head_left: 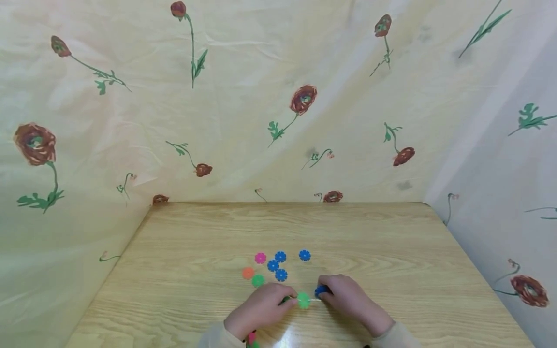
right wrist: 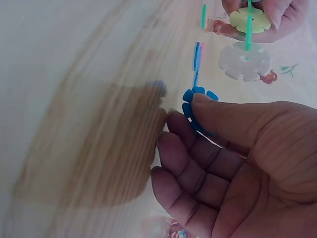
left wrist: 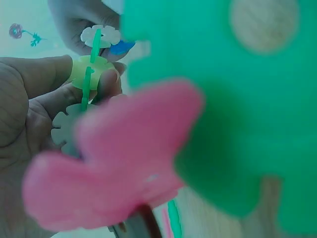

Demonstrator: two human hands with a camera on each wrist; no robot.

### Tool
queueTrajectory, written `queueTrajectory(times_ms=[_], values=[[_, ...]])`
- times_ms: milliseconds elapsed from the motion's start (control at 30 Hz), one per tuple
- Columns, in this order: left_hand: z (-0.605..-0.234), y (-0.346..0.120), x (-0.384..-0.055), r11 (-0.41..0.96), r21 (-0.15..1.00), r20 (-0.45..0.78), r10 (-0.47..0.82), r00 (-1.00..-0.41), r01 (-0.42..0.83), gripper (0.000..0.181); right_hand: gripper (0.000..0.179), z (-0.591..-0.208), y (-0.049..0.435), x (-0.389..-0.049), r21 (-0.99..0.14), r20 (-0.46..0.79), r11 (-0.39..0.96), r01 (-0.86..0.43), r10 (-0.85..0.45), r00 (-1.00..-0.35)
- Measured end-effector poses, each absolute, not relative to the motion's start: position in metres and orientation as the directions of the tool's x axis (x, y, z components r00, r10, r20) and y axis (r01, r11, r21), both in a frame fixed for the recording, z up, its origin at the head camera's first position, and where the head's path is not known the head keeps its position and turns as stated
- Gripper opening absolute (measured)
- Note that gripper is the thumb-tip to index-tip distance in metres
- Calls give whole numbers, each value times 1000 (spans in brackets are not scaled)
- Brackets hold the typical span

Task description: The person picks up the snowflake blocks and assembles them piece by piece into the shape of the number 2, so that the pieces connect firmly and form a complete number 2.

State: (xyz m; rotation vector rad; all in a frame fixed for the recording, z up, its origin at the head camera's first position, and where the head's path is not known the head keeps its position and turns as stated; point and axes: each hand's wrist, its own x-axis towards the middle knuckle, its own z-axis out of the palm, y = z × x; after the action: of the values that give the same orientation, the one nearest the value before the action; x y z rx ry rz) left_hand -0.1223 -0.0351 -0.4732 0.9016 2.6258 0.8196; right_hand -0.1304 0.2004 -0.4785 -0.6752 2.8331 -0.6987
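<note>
My left hand [head_left: 267, 303] pinches a chain of notched plastic flower discs, with thumb and finger at its yellow-green disc [left wrist: 81, 74]. Linked along this chain are a green disc [head_left: 303, 300] and, at the end toward my right hand, a white disc [right wrist: 245, 60]. Another whitish disc [left wrist: 67, 126] hangs lower in the left wrist view, partly hidden. My right hand [head_left: 348, 297] holds a blue notched disc [head_left: 322, 290] between thumb and fingers. In the right wrist view this blue disc [right wrist: 190, 106] is below the white disc and apart from it.
Several loose blue discs [head_left: 281, 275], a pink disc [head_left: 260, 257], an orange disc [head_left: 248, 273] and a green disc [head_left: 258, 280] lie beyond my hands on the wooden table [head_left: 383, 241]. Blurred pink [left wrist: 133, 148] and green pieces [left wrist: 223, 124] loom close to the left wrist camera.
</note>
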Motion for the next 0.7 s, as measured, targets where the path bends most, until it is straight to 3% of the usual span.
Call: queueTrajectory(times_ms=[200,400,600,700], values=[[-476,-32,-122,636,616,-49,621,-783,466,24,12,-476,204,-129,-499,-14,777,-384,-451,-893],[-480,-36,-124,625,670,-49,577,-815,402,25,13,-471,206,-128,-600,33,707,-373,-444,-895],[-479,-43,-126,650,683,-49,497,-866,334,42,5,-465,208,-127,-814,16,513,-271,-446,-895],[-478,-46,-127,630,706,-24,479,-878,324,42,16,-463,208,-127,-899,-7,396,-186,-438,-899]])
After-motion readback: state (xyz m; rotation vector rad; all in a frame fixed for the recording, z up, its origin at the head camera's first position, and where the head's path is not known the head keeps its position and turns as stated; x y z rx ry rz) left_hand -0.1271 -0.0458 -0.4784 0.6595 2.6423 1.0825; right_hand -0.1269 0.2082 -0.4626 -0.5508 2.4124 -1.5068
